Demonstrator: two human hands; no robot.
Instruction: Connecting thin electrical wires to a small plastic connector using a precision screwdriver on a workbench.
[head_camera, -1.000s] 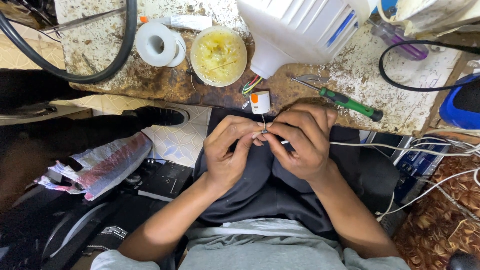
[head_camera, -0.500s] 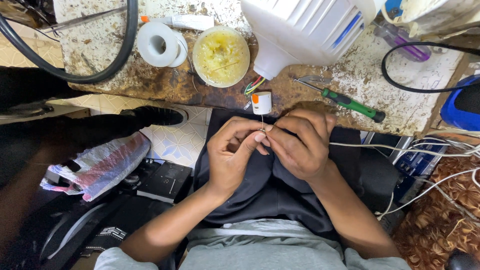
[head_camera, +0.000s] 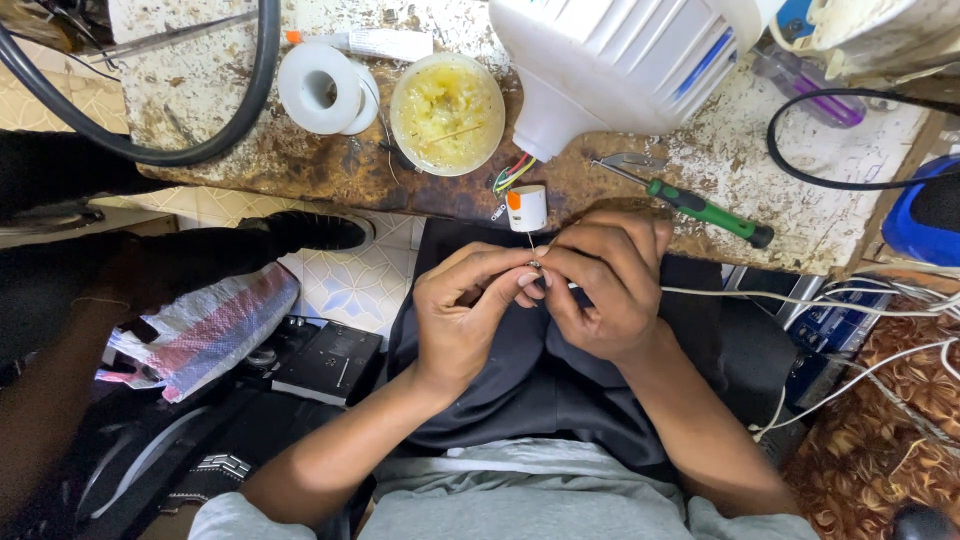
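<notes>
Both hands meet at frame centre, over the lap, just below the bench edge. Left hand (head_camera: 465, 315) has thumb and forefinger pinched together on a tiny metal part (head_camera: 535, 265), too small to identify. Right hand (head_camera: 600, 290) has its fingers curled in, fingertips closed on the same spot, touching the left fingertips. A thin white wire (head_camera: 790, 300) runs from the right hand toward the right edge of the frame. Straight above the pinch, a fine lead rises to a small white cylinder with an orange patch (head_camera: 526, 207), sitting at the bench edge.

On the worn, stained workbench (head_camera: 330, 170): a big white ribbed lamp housing (head_camera: 620, 60) at upper centre, with coloured wires (head_camera: 512, 173) coming out of its neck. A round yellow tub of paste (head_camera: 447, 112) sits left of it, then a white tape roll (head_camera: 322, 88). A white tube with an orange cap (head_camera: 365, 42) lies at the top. A green-handled screwdriver (head_camera: 700, 208) lies right of the hands. Black cable loop (head_camera: 170, 130) at upper left.

At lower left, a red-and-white striped plastic bag (head_camera: 205, 325) lies on the floor, near a black box (head_camera: 325, 362).
</notes>
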